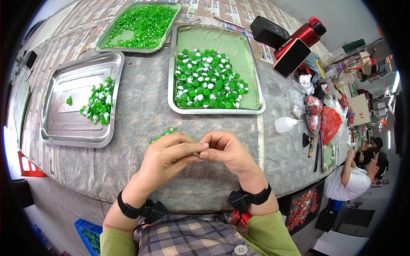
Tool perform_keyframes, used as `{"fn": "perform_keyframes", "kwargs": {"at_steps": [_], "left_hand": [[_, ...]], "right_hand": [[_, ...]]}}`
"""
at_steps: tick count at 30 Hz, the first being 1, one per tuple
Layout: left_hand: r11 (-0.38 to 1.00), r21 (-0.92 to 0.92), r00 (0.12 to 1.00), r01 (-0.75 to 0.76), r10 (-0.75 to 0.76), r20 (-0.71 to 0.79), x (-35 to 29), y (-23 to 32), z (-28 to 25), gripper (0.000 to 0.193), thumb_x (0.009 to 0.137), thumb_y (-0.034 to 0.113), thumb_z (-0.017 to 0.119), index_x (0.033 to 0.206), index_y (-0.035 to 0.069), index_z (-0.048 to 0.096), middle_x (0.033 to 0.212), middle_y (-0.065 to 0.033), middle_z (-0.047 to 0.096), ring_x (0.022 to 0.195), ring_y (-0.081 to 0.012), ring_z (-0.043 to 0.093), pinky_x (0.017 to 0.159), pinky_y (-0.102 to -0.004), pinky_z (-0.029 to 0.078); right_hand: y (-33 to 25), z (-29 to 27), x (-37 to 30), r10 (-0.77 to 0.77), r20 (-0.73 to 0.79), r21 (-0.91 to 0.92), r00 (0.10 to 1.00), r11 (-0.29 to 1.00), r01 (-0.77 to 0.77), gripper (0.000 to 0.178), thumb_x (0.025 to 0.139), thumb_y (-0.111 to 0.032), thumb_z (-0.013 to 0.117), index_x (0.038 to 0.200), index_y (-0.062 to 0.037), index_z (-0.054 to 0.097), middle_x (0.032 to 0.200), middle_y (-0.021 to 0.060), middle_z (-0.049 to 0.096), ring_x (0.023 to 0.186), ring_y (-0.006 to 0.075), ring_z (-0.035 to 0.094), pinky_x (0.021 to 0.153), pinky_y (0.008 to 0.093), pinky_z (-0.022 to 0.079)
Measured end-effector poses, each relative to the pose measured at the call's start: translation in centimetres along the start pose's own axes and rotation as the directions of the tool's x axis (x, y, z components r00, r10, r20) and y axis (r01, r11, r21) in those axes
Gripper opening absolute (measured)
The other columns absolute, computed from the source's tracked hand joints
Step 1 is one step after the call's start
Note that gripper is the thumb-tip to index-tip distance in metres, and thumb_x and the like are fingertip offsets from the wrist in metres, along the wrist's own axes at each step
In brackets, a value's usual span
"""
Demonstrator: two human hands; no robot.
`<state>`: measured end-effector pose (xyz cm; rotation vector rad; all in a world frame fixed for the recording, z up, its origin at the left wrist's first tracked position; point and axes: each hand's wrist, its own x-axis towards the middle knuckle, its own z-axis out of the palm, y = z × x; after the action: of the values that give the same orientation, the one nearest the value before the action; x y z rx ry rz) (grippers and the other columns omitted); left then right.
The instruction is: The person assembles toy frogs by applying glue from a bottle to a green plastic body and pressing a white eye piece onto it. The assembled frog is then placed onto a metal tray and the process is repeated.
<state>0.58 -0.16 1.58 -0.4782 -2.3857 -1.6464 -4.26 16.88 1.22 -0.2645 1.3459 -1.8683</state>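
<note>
My left hand (173, 153) and my right hand (228, 151) meet above the near part of the table, thumbs and fingertips pinched together. Whatever sits between the fingertips is too small and covered to make out. A trace of green shows under my left fingers. Just beyond that hand, small green pieces (164, 135) lie loose on the cloth, partly hidden by it. Farther off, a metal tray (260, 100) with a green liner holds a heap of green and white eye-like beads (207, 81). Another metal tray (60, 123) at the left carries a smaller pile of green and white pieces (99, 102).
At the far left stands a tray of small green parts (143, 25). On the right are a phone (292, 58), a red bottle (305, 34), a black box (269, 32), a white squeeze bottle (285, 124) and red bags (329, 123). Another person (352, 181) sits farther right.
</note>
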Motion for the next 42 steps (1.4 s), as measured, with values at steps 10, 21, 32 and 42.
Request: {"fn": "perform_keyframes", "kwargs": {"at_steps": [10,21,32,42], "left_hand": [[0.993,-0.096,0.979,0.070,-0.087,-0.186,-0.4,-0.8,-0.1,0.014,0.067,-0.001,0.064,0.080,0.005,0.061,0.077,-0.0041,0.056,0.069,-0.0120,0.055,0.061,-0.0219,0.044],[0.611,-0.722,0.863,0.326,-0.504,-0.037,-0.2,-0.8,-0.5,0.012,0.077,0.003,0.057,0.088,-0.002,0.055,0.077,-0.0071,0.060,0.069,-0.0110,0.057,0.063,-0.0221,0.047],[0.411,-0.810,0.824,0.418,-0.546,0.149,-0.6,-1.2,-0.6,0.012,0.077,0.005,0.057,0.088,0.000,0.057,0.079,-0.0094,0.061,0.069,-0.0138,0.059,0.063,-0.0245,0.050],[0.089,-0.917,0.811,0.389,-0.505,0.295,-0.8,-2.1,-0.7,0.010,0.079,0.007,0.056,0.087,0.002,0.056,0.076,-0.0073,0.059,0.067,-0.0135,0.059,0.063,-0.0247,0.050]], "right_hand": [[-3.3,-1.7,-2.2,-0.647,-0.388,-0.611,0.656,0.714,0.343,0.019,0.079,-0.008,0.056,0.096,-0.0023,0.054,0.070,0.0012,0.056,0.062,0.0052,0.050,0.055,0.0174,0.038],[-1.1,-15.9,-9.1,-0.798,-0.538,-0.843,0.271,0.498,-0.204,0.034,0.073,-0.014,0.063,0.101,0.0007,0.051,0.083,0.0055,0.057,0.074,0.0141,0.052,0.071,0.0245,0.041],[-5.8,-2.9,-5.2,-0.744,-0.441,-0.641,0.502,0.653,0.404,0.041,0.074,-0.028,0.064,0.098,0.0025,0.048,0.088,0.0072,0.055,0.079,0.0126,0.054,0.065,0.0225,0.043],[-4.0,2.8,-2.4,-0.819,-0.397,-0.650,0.415,0.570,0.502,0.055,0.055,-0.042,0.075,0.084,-0.0032,0.049,0.072,0.0010,0.048,0.062,0.0080,0.046,0.055,0.0194,0.036]]}}
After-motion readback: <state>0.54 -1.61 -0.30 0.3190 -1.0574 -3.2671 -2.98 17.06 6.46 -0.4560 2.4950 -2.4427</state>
